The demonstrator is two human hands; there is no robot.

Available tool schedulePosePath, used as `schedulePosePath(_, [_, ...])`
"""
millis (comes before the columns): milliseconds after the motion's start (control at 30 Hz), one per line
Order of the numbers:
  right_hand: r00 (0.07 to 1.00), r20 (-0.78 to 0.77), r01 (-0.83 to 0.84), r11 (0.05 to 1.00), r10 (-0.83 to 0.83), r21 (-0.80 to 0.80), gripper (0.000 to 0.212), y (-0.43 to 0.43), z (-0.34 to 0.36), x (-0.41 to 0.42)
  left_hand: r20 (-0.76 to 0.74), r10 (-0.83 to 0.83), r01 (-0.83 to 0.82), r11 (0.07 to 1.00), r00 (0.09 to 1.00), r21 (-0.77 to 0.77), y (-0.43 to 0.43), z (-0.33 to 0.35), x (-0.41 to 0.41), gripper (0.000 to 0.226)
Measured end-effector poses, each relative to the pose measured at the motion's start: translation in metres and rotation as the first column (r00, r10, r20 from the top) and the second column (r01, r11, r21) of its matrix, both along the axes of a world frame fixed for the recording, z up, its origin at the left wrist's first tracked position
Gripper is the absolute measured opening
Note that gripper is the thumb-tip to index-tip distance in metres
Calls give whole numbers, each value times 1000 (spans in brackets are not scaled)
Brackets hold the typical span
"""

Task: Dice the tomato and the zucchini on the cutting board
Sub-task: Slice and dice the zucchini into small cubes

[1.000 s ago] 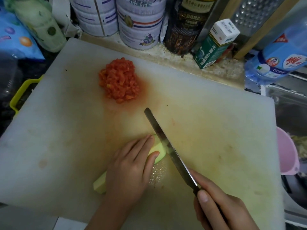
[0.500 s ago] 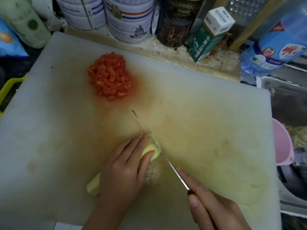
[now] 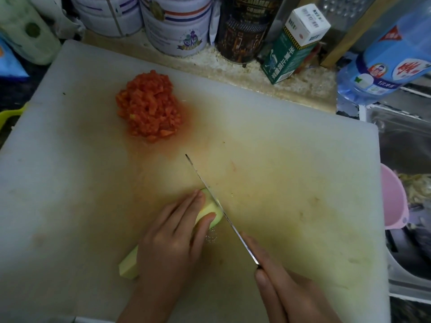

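The left hand (image 3: 170, 241) is covering most of the zucchini (image 3: 210, 209), so only its pale, rounded far end and a squared-off near end are showing, and how much is already cut is impossible to tell. Its fingers are lying close together over the top while the thumb is pressing the near side, holding the piece down on the near middle of the cutting board (image 3: 70, 183). The right hand (image 3: 286, 292), cut off by the bottom edge, is wrapping the handle of the knife (image 3: 238, 234) and hiding it entirely, with the forefinger stretching along the spine. The blade is showing edge-on as a thin steel line and is meeting the zucchini's far end; whether it is through to the board is unclear. The board is a thick white plastic slab, scuffed and stained yellowish, with a wet orange smear spreading from the diced tomato (image 3: 149, 110), which is sitting as a heap of small red cubes on the far left part. Behind the board, tins (image 3: 177, 24), a dark jar (image 3: 242, 29), a green and white carton (image 3: 293, 40) and a blue bottle (image 3: 391, 61) are standing or leaning with their tops cropped, so their contents are not showing. A pink plastic container (image 3: 394, 199) is peeking past the right edge; pale scraps beside it are too blurred to name.
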State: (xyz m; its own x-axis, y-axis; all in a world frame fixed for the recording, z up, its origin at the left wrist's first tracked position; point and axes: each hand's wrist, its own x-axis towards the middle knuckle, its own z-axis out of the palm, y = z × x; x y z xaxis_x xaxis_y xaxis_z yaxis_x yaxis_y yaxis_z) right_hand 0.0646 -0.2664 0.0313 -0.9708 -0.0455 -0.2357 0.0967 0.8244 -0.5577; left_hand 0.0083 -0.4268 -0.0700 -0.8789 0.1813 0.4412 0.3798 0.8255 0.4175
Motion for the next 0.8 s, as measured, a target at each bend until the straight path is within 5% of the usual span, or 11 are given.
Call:
schedulePosePath(200, [990, 140, -26, 1000, 27, -13, 49, -3, 2, -7, 12, -8, 8, 1000, 1000, -6, 1, 0, -1, 35])
schedulePosePath(600, [989, 113, -81, 989, 96, -127, 34, 5, -23, -25, 102, -13, 7, 998, 995, 59, 1, 1, 2, 37])
schedulePosePath(800, [988, 151, 79, 963, -40, -259, 34, 15, -34, -22, 100, -2, -3, 999, 995, 49, 3, 2, 2, 38])
